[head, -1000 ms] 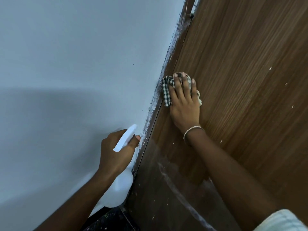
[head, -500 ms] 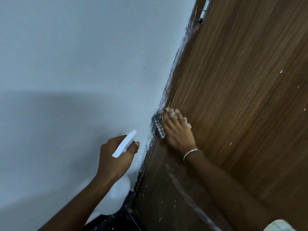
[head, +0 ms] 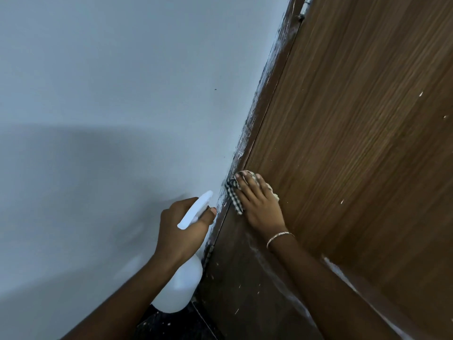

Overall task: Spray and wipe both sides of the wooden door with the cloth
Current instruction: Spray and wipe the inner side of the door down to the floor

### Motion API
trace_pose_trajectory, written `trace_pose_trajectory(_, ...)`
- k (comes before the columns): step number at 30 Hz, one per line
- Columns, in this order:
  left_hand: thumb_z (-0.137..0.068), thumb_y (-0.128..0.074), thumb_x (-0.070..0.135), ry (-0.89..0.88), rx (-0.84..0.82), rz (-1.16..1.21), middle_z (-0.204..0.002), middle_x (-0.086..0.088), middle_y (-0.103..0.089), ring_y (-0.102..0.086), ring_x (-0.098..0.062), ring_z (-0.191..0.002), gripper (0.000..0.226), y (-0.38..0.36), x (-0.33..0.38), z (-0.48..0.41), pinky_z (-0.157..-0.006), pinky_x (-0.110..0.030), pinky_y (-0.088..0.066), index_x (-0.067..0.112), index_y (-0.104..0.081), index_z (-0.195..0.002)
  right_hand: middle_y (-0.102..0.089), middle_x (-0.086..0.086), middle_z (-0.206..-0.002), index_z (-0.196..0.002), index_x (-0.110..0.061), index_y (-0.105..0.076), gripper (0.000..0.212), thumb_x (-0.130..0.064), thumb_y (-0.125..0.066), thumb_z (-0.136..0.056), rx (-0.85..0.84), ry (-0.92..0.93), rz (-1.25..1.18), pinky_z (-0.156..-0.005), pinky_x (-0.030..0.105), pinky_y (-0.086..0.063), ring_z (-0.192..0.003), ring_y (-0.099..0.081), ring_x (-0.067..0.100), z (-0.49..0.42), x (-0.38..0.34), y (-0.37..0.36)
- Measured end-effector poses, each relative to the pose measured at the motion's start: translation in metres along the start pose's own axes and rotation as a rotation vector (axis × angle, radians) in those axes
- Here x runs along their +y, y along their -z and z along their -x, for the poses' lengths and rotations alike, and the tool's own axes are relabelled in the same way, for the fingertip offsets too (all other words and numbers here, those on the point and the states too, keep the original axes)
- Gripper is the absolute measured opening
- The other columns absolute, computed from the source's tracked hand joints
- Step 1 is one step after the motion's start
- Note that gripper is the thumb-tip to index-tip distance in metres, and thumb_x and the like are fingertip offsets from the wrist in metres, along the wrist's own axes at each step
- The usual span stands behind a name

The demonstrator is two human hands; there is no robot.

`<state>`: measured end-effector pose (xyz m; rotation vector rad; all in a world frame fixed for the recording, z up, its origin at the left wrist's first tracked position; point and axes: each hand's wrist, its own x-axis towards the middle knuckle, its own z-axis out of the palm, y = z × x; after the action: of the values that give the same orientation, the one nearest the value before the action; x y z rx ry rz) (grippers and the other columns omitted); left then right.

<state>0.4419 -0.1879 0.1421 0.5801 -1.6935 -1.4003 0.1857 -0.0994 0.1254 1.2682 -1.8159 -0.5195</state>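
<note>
– Starting from the pale wall (head: 122,94), what do we make of the wooden door (head: 355,119) standing against it on the right?
– We see clean grain high up, white flecks across it, and a darker, streaked stretch low down. We'd judge this face only partly wiped. The other side is out of view.
– Why does the spray bottle (head: 181,288) hang by the wall?
– We think it is kept off the wood yet ready. The left hand (head: 181,231) curls round its neck, thumb beside the white head.
– And the right hand (head: 262,207)?
– Its fingers lie nearly straight, pressing the checked cloth (head: 234,195) flat to the door, just beside the paint-smeared frame (head: 266,94). We reckon a flat hand spreads pressure into that edge.
– Smallest?
– A thin bracelet (head: 279,235) on that wrist.
</note>
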Motion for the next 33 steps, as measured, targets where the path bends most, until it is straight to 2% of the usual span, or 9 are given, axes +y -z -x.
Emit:
trace_pose_trajectory(3, -0.074, -0.067, 0.044, -0.011, -0.011, -0.014, -0.079, -0.019, -0.07, -0.069, -0.035, -0.074, 0.018, -0.004, -0.004, 0.004, -0.071, -0.056, -0.059, 0.041, -0.055, -0.061, -0.017, 0.015, -0.169, -0.156, -0.009, -0.039, 0.059, -0.02, -0.029, -0.099, -0.01, -0.073, 0.017, -0.127, 0.056, -0.009, -0.157, -0.01, 0.036, 0.044, 0.009, 0.014)
trace_pose_trajectory(9, -0.083, -0.074, 0.033, 0.023, -0.066, 0.031, -0.078, -0.002, -0.074, -0.072, -0.024, -0.076, 0.032, -0.009, -0.02, 0.011, -0.073, -0.053, -0.06, 0.06, -0.065, -0.067, -0.016, 0.01, -0.171, -0.158, -0.013, -0.036, 0.062, -0.024, -0.031, -0.098, -0.022, -0.302, 0.043, -0.124, 0.063, -0.012, -0.157, -0.014, 0.035, 0.184, 0.036, 0.051)
trace_pose_trajectory(14, -0.083, -0.076, 0.038, 0.094, -0.098, 0.064, -0.089, 0.003, -0.076, -0.072, -0.019, -0.085, 0.005, -0.013, -0.049, 0.013, -0.079, -0.049, -0.061, 0.039, -0.073, -0.087, -0.017, 0.01, -0.17, -0.16, -0.018, -0.033, 0.064, -0.027, -0.04, -0.097, -0.013, -0.37, 0.12, -0.124, 0.062, -0.006, -0.157, -0.011, 0.036, 0.195, 0.032, 0.053)
trace_pose_trajectory(19, -0.073, -0.068, 0.044, 0.107, -0.118, 0.067, -0.082, 0.001, -0.076, -0.072, -0.021, -0.081, 0.022, -0.022, -0.049, 0.009, -0.078, -0.051, -0.06, 0.03, -0.076, -0.089, -0.014, 0.014, -0.17, -0.158, -0.012, -0.036, 0.059, -0.024, -0.032, -0.101, -0.002, -0.164, 0.079, -0.126, 0.059, 0.002, -0.157, -0.007, 0.039, 0.101, 0.001, 0.017)
trace_pose_trajectory(22, -0.074, -0.068, 0.045, 0.083, -0.13, 0.052, -0.079, 0.002, -0.075, -0.072, -0.02, -0.079, 0.022, -0.028, -0.048, 0.01, -0.076, -0.05, -0.06, 0.029, -0.076, -0.088, -0.017, 0.014, -0.169, -0.156, -0.013, -0.04, 0.054, -0.023, -0.036, -0.103, -0.037, -0.055, 0.034, -0.127, 0.058, -0.001, -0.157, -0.009, 0.038, 0.035, -0.022, -0.003)
trace_pose_trajectory(24, -0.073, -0.067, 0.049, 0.086, -0.145, 0.046, -0.085, 0.003, -0.076, -0.072, -0.018, -0.081, 0.034, -0.031, -0.051, 0.012, -0.075, -0.047, -0.062, 0.026, -0.075, -0.095, -0.019, 0.013, -0.169, -0.156, -0.014, -0.041, 0.052, -0.022, -0.031, -0.105, -0.044, -0.053, 0.032, -0.127, 0.056, -0.004, -0.157, -0.011, 0.036, 0.019, -0.023, -0.006)
trace_pose_trajectory(27, -0.073, -0.068, 0.052, 0.134, -0.161, 0.049, -0.097, -0.001, -0.075, -0.071, -0.021, -0.086, 0.044, -0.035, -0.058, 0.015, -0.074, -0.04, -0.063, 0.022, -0.074, -0.106, -0.014, 0.011, -0.171, -0.159, -0.013, -0.033, 0.056, -0.022, -0.031, -0.104, -0.036, -0.058, 0.031, -0.127, 0.055, -0.001, -0.158, -0.007, 0.034, 0.051, -0.01, 0.001)
trace_pose_trajectory(30, -0.086, -0.074, 0.038, 0.148, -0.156, 0.063, -0.098, -0.004, -0.074, -0.07, -0.022, -0.084, 0.028, -0.041, -0.062, 0.018, -0.068, -0.03, -0.059, 0.021, -0.073, -0.108, -0.01, 0.011, -0.171, -0.161, -0.014, -0.029, 0.058, -0.024, -0.032, -0.104, -0.049, -0.138, 0.031, -0.127, 0.057, -0.001, -0.158, -0.006, 0.034, 0.124, 0.006, 0.018)
trace_pose_trajectory(33, -0.088, -0.073, 0.034, 0.146, -0.159, 0.078, -0.096, -0.003, -0.073, -0.069, -0.023, -0.085, 0.023, -0.047, -0.06, 0.022, -0.073, -0.032, -0.06, 0.022, -0.072, -0.107, -0.012, 0.008, -0.171, -0.16, -0.017, -0.032, 0.058, -0.025, -0.031, -0.103, -0.103, -0.221, 0.068, -0.125, 0.06, -0.009, -0.158, -0.01, 0.032, 0.205, 0.022, 0.044)
